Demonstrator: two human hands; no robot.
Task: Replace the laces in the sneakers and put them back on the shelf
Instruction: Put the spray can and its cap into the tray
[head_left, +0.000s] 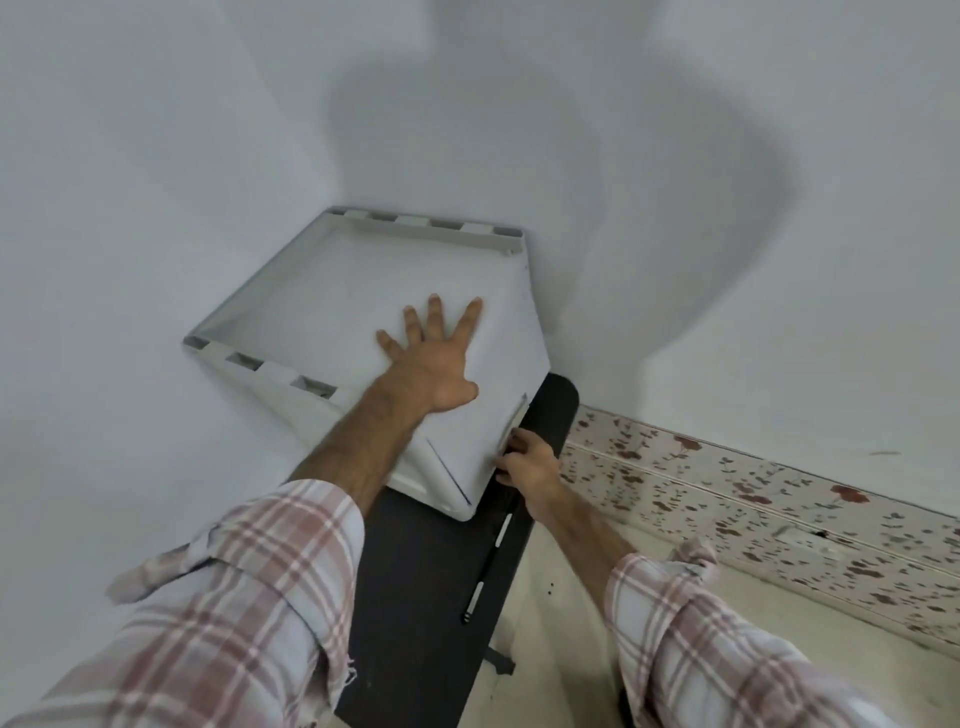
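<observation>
A white cabinet-like shelf unit (322, 291) stands in the corner against the white walls, seen from above. My left hand (431, 358) lies flat on its top with the fingers spread. My right hand (530, 460) is at the cabinet's front right edge, fingers curled on the door edge (511, 426). No sneakers or laces are in view.
A black low table (415, 597) sits in front of the cabinet with a black and white pen (485, 566) lying near its right edge. To the right are a cream floor (571, 623) and a floral tiled skirting (753, 514).
</observation>
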